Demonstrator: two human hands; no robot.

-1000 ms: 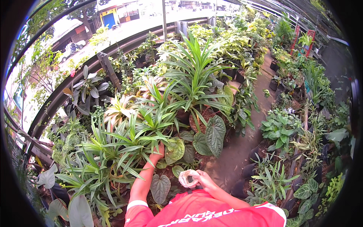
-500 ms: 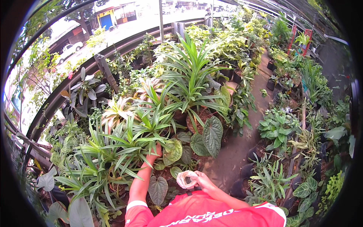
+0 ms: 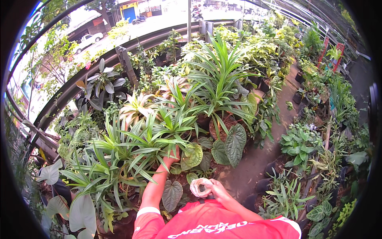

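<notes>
White plastic bag, open-mouthed, pinched in right fingers near left edge of dirt path; cannot tell left hand's grip beneath strap-leaved plant; could spill if tilted or loosely held.

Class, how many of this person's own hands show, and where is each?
2. The left hand, partly hidden, is among long green leaves; the right hand holds a whitish bag.
</notes>
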